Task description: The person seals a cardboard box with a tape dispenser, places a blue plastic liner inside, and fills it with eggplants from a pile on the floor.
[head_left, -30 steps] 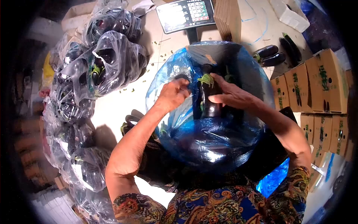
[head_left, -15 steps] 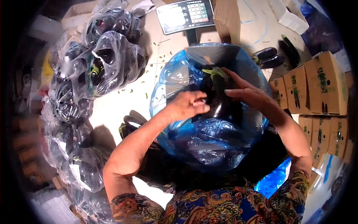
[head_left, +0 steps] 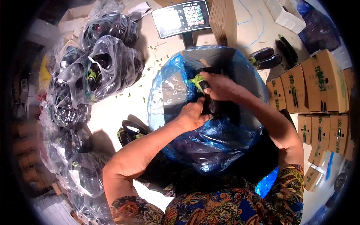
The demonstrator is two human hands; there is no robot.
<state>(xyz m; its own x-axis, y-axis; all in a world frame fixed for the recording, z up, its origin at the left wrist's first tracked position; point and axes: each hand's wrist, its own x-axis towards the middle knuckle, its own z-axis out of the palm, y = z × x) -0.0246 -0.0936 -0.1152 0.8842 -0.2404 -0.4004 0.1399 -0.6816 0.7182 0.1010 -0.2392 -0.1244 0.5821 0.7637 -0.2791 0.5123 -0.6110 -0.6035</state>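
A dark purple eggplant [head_left: 213, 108] with a green cap lies over the mouth of a large blue plastic bag [head_left: 165, 84]. My right hand [head_left: 220, 86] is closed round it just below the cap. Lower down, my left hand [head_left: 192, 116] grips its body, thumb toward me and fingers partly hidden behind it. The bag is spread wide round a container, its film bunched on the side nearest me. Deep shadow hides most of what is inside.
Clear bags of eggplants [head_left: 112, 67] line the left side. A scale display [head_left: 181, 18] and upright cardboard [head_left: 224, 20] stand beyond the blue bag. Loose eggplants [head_left: 269, 61] lie at right, near cardboard boxes [head_left: 325, 84]; more eggplants [head_left: 131, 128] lie by my left forearm.
My right hand has moved from beside the eggplant to a grip below its cap. My left hand has come down onto its body. The eggplant's cap has shifted left and toward me.
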